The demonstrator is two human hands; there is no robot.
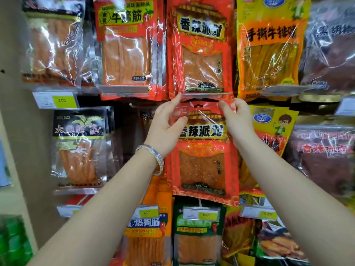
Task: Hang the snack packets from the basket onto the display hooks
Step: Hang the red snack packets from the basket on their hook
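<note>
Keep level the red snack packet (201,166), pinched at its top corners by left hand (165,123) and right hand (238,116) just under a hanging row of matching packets (201,54), and line its centre hole (196,106) up with the hook, unseen here, before pushing.

A broad, shiny silver-coloured bangle (158,158) with ridged bands is worn at the wrist of the left hand (165,125), while the right hand (239,120) and both forearms are shown bare to the frame's edge.
</note>
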